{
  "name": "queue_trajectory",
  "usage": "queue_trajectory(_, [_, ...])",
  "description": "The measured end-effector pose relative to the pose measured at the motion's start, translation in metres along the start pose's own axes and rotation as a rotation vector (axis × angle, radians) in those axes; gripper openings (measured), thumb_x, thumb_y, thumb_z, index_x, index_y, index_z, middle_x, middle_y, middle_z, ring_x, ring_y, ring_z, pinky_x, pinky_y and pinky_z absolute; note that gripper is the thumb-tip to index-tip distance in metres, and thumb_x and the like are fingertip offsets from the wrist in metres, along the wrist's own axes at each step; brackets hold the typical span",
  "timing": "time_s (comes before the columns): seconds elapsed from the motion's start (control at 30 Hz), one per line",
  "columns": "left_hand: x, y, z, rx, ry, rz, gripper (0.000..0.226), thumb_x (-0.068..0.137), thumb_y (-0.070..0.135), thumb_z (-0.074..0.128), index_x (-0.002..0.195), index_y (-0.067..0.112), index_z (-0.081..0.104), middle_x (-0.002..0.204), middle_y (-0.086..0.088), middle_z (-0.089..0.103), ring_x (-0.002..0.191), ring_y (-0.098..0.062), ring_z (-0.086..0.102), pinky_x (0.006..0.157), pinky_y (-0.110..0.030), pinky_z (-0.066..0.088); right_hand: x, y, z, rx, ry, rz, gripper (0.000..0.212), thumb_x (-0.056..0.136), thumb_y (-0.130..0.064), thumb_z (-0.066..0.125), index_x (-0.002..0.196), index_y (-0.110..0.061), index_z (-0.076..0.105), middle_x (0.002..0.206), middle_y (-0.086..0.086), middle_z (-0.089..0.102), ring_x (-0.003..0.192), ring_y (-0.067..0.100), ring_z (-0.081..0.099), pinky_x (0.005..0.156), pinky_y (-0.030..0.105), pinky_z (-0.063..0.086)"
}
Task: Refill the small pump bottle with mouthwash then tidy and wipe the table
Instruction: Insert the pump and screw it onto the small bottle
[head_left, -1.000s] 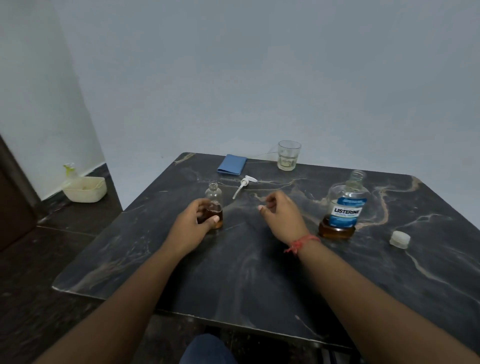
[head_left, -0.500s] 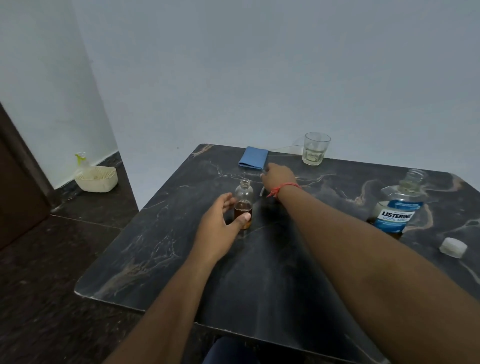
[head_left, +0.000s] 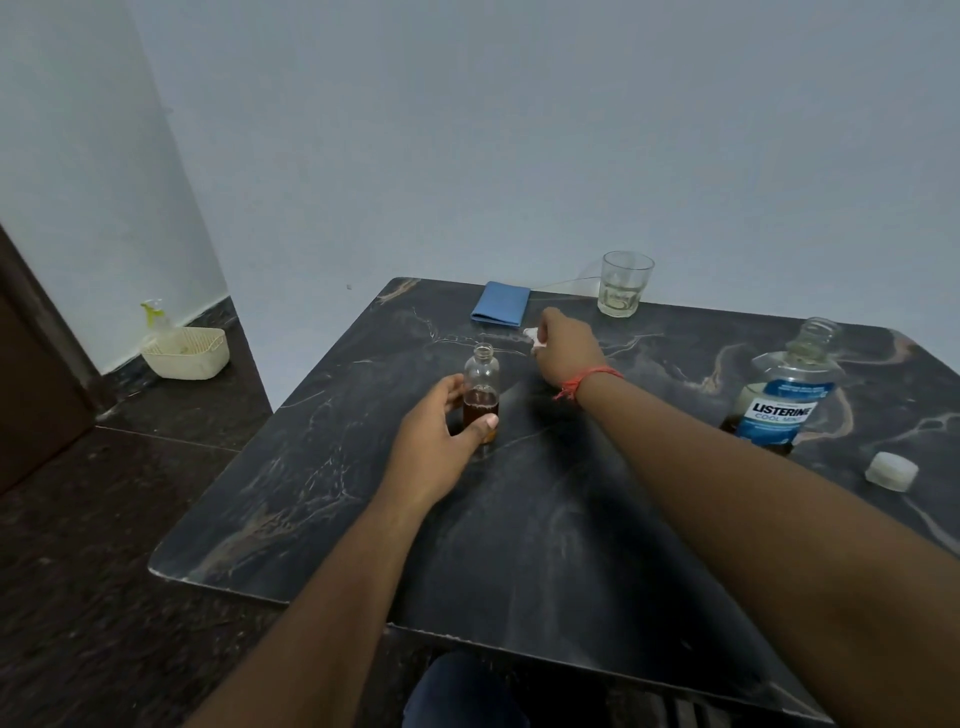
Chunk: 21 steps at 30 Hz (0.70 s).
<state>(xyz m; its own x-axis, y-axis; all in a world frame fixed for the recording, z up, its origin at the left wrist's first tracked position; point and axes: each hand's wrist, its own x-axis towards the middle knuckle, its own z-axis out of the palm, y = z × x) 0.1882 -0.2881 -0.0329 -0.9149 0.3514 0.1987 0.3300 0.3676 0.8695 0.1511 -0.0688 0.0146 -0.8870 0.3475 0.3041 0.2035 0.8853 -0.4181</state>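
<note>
Reaching far across since a second ago, my right hand (head_left: 563, 348) now closes on the white pump head (head_left: 532, 334), just far-right of the upright, open small bottle (head_left: 481, 391) that my left hand (head_left: 435, 434) grips, neck pointing up.

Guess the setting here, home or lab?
Probably a home, a plain room corner rather than a lab. A dark marble-look table stands against a bare painted wall, a drinking glass and a Listerine bottle on it, and a plastic basket with a spray bottle sits on the floor.
</note>
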Motion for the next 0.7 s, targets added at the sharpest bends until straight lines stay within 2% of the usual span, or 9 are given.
queue_trajectory(0.07, [-0.001, 0.001, 0.000, 0.009, -0.007, 0.007, 0.064, 0.089, 0.030, 0.075, 0.147, 0.027, 0.046, 0.143, 0.007, 0.058, 0.129, -0.006, 0.052, 0.103, -0.024, 0.039, -0.012, -0.001, -0.009, 0.175, 0.102, -0.004, 0.016, 0.088, -0.009, 0.061, 0.097, -0.012, 0.048, 0.096, 0.007, 0.059, 0.087, 0.022, 0.053, 0.071, 0.029, 0.038])
queue_trajectory(0.13, [-0.002, 0.003, 0.000, 0.022, -0.021, 0.015, 0.063, 0.090, 0.029, 0.074, 0.146, 0.029, 0.047, 0.141, 0.007, 0.060, 0.125, -0.005, 0.053, 0.102, -0.026, 0.041, -0.026, -0.004, -0.021, 0.385, 0.195, 0.012, 0.020, 0.085, -0.008, 0.064, 0.098, -0.014, 0.050, 0.096, 0.001, 0.059, 0.085, 0.017, 0.056, 0.071, 0.027, 0.043])
queue_trajectory(0.27, [-0.002, 0.005, 0.000, 0.091, -0.066, 0.011, 0.058, 0.093, 0.031, 0.071, 0.146, 0.030, 0.049, 0.135, 0.005, 0.064, 0.120, -0.009, 0.057, 0.095, -0.025, 0.040, -0.056, -0.008, -0.047, 0.757, 0.240, 0.077, 0.027, 0.087, -0.010, 0.067, 0.110, -0.019, 0.057, 0.097, -0.006, 0.060, 0.090, 0.009, 0.060, 0.079, 0.021, 0.052])
queue_trajectory(0.43, [-0.003, 0.011, 0.004, 0.084, -0.075, -0.050, 0.052, 0.091, 0.031, 0.073, 0.139, 0.027, 0.056, 0.124, 0.005, 0.069, 0.106, -0.006, 0.060, 0.090, -0.026, 0.044, -0.083, -0.009, -0.076, 1.075, 0.303, 0.133, 0.025, 0.088, -0.009, 0.068, 0.111, -0.016, 0.064, 0.110, 0.005, 0.067, 0.106, 0.019, 0.065, 0.095, 0.038, 0.054])
queue_trajectory(0.57, [-0.006, 0.020, 0.017, 0.046, -0.049, -0.056, 0.046, 0.089, 0.028, 0.076, 0.133, 0.025, 0.061, 0.106, 0.013, 0.069, 0.102, -0.006, 0.065, 0.086, -0.022, 0.047, -0.095, -0.012, -0.097, 1.219, 0.366, 0.074, 0.024, 0.087, -0.013, 0.069, 0.110, -0.016, 0.065, 0.113, 0.006, 0.068, 0.110, 0.022, 0.065, 0.098, 0.046, 0.052])
queue_trajectory(0.7, [-0.010, 0.034, 0.041, 0.017, -0.081, -0.062, 0.046, 0.089, 0.027, 0.076, 0.132, 0.025, 0.061, 0.113, 0.008, 0.071, 0.104, -0.008, 0.065, 0.094, -0.029, 0.050, -0.099, -0.019, -0.116, 1.206, 0.390, 0.006, 0.020, 0.087, -0.015, 0.069, 0.104, -0.024, 0.066, 0.111, 0.002, 0.069, 0.108, 0.020, 0.067, 0.097, 0.045, 0.052])
